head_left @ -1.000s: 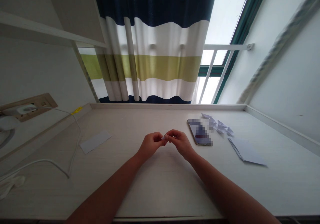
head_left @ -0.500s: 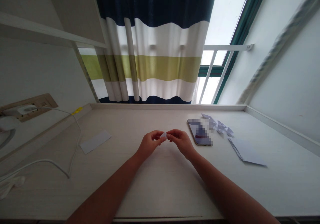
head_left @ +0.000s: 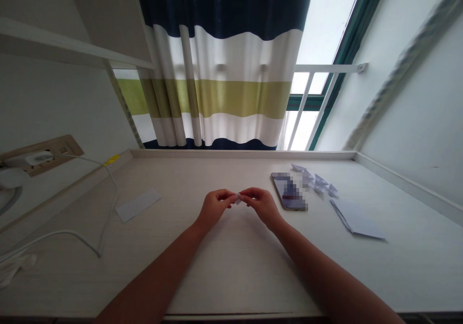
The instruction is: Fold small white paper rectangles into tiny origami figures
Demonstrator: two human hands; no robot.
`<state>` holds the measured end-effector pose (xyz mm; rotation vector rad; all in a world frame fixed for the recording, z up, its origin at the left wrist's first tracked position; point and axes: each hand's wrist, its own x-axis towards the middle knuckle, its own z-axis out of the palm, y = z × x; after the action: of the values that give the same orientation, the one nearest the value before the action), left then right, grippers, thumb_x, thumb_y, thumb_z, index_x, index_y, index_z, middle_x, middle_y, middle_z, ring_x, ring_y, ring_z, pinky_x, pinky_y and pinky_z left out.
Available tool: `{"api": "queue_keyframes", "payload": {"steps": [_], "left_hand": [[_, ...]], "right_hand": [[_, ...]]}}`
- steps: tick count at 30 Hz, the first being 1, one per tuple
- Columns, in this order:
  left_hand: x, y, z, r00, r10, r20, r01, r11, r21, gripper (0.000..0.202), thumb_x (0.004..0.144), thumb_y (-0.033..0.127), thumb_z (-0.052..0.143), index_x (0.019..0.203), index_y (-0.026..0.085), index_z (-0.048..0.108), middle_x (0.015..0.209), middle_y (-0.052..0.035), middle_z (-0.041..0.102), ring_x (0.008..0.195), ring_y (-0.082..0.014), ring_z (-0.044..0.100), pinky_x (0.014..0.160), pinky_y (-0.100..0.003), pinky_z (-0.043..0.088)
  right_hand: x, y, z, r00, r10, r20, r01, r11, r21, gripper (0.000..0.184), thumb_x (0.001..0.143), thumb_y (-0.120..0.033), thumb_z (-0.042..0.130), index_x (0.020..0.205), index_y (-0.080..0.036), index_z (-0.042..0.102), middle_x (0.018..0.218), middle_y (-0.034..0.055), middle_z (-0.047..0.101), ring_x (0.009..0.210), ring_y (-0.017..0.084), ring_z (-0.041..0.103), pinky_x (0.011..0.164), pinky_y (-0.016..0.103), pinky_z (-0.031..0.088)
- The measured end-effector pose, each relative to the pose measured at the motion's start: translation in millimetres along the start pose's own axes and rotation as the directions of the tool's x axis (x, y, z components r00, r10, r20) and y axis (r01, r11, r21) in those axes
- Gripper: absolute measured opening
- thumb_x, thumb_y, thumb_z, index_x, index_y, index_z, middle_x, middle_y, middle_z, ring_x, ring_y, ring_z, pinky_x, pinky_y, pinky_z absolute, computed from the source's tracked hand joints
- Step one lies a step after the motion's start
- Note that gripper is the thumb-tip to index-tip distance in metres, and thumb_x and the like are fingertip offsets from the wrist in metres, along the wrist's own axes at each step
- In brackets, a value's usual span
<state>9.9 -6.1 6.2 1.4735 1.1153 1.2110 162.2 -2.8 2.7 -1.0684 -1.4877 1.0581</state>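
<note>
A small folded piece of white paper (head_left: 238,199) is pinched between my two hands over the middle of the desk. My left hand (head_left: 216,206) grips its left side with thumb and fingertips. From the right, my right hand (head_left: 261,204) pinches the other side, its fingertips almost meeting the left ones. Most of the paper is hidden behind the fingers, so its exact shape cannot be made out.
Right of my hands lies a phone (head_left: 289,192), with several small folded paper pieces (head_left: 319,183) beyond it and a stack of white paper (head_left: 358,218) nearer. On the left are a paper strip (head_left: 138,205) and a white cable (head_left: 108,218) running from a wall socket (head_left: 68,148).
The folded paper has been turned or lowered between the fingertips, and less of it shows above them. My left thumb and fingers have shifted closer to the right hand.
</note>
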Motion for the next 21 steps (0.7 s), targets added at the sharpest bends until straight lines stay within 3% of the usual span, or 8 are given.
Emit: {"api": "queue_keyframes", "payload": {"steps": [9,16,21], "left_hand": [[-2.8,4.1,3.6,0.992,-0.085,-0.098,0.068,0.984,-0.162,0.017,0.060,0.030,0.068,0.067,0.015,0.069,0.068,-0.0038,0.066,0.065,-0.0146,0.059,0.058,-0.025,0.049],[-2.3,4.8,2.8,0.971,-0.171,-0.168,0.112,0.943,-0.314,0.019,0.057,0.029,0.070,0.069,0.015,0.068,0.074,-0.0038,0.067,0.070,-0.0144,0.060,0.063,-0.027,0.050],[-1.0,3.0,0.7,0.970,-0.199,-0.138,0.129,0.907,-0.402,0.021,0.060,0.028,0.068,0.074,0.013,0.066,0.078,-0.0051,0.067,0.074,-0.0152,0.062,0.067,-0.027,0.051]], "right_hand": [[-1.3,-6.3,4.5,0.991,0.134,-0.024,-0.125,0.966,0.227,0.017,0.057,-0.030,0.069,0.067,-0.017,0.067,0.065,0.0018,0.065,0.062,0.014,0.055,0.058,0.027,0.042],[-1.4,-6.1,4.5,0.987,0.152,-0.044,-0.132,0.946,0.296,0.015,0.057,-0.028,0.069,0.066,-0.018,0.063,0.065,-0.0004,0.062,0.064,0.013,0.056,0.059,0.027,0.043],[-0.5,-3.1,4.4,0.992,0.119,-0.052,-0.098,0.950,0.295,0.016,0.059,-0.029,0.068,0.065,-0.018,0.058,0.064,-0.0012,0.060,0.064,0.013,0.056,0.059,0.027,0.044]]}}
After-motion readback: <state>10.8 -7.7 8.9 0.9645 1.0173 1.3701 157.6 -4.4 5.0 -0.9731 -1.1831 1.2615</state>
